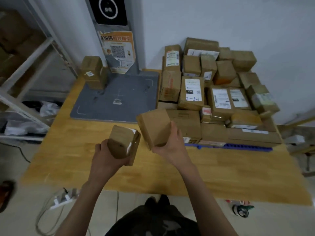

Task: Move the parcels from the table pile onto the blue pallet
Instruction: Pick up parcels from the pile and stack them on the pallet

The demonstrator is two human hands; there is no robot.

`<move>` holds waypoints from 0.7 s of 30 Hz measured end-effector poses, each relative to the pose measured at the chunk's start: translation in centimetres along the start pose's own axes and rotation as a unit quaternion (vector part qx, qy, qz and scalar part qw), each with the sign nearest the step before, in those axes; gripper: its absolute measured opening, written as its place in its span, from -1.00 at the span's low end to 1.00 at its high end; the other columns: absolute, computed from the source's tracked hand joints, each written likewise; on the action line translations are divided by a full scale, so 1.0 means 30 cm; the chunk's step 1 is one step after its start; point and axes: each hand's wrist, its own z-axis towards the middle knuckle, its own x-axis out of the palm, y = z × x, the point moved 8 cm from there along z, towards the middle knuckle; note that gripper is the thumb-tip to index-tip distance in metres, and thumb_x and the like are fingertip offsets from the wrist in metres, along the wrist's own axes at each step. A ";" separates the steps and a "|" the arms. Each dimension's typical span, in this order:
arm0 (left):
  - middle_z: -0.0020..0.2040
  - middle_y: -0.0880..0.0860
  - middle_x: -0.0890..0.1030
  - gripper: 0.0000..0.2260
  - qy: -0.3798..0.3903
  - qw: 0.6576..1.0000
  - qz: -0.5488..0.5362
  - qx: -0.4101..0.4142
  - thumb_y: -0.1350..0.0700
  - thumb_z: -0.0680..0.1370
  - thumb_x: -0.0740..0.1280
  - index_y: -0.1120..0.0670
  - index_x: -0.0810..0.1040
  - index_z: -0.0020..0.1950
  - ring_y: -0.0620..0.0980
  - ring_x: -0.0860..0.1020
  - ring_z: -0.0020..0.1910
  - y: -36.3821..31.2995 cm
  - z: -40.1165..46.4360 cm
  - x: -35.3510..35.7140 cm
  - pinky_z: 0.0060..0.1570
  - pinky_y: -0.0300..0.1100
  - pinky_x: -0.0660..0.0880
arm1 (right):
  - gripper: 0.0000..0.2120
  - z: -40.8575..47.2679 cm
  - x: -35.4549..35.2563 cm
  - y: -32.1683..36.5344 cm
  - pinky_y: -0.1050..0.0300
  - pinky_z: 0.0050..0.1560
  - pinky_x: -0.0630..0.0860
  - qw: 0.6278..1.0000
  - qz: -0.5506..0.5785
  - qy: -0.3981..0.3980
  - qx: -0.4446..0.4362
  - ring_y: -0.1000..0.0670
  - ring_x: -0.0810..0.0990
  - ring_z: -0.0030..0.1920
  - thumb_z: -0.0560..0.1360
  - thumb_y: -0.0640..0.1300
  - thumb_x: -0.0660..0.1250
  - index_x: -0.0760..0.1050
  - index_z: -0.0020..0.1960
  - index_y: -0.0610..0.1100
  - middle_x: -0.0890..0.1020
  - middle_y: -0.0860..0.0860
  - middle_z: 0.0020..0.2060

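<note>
Both hands' fingers clenched on parcels, left hand (109,154) and right hand (167,147); best set right parcel (156,127) flat atop centre-right pallet (238,147) stack first

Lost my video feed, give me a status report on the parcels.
Left hand grips a small box; right hand grips another. Both held above table, near loaded blue pallet. Nothing in the way.

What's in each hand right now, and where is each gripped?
Left hand cups a small brown parcel from beneath its near end. Right hand grips a second cardboard box at its lower near corner.
</note>
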 end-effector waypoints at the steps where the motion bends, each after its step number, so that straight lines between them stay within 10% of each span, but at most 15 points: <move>1: 0.15 -0.06 0.28 0.02 0.004 1.000 -0.006 0.009 -0.17 0.10 0.63 0.05 0.25 0.45 0.00 0.42 0.04 -0.019 -0.003 0.002 -0.07 -0.09 0.38 | 0.16 -0.011 -0.021 -0.005 -0.11 0.32 0.39 1.000 -0.002 -0.007 0.004 -0.10 0.27 0.38 0.24 0.04 0.59 -0.12 0.57 -0.01 0.22 -0.04 0.40; 21: 0.25 -0.06 0.32 -0.03 0.087 0.981 -0.030 0.172 -0.20 0.11 0.59 -0.05 0.27 0.44 -0.06 0.42 0.14 -0.479 -0.007 0.199 0.02 -0.17 0.34 | 0.18 -0.157 -0.420 -0.261 -0.16 0.36 0.38 0.983 0.010 -0.154 0.094 -0.11 0.25 0.44 0.26 0.04 0.59 -0.15 0.59 0.00 0.17 -0.04 0.46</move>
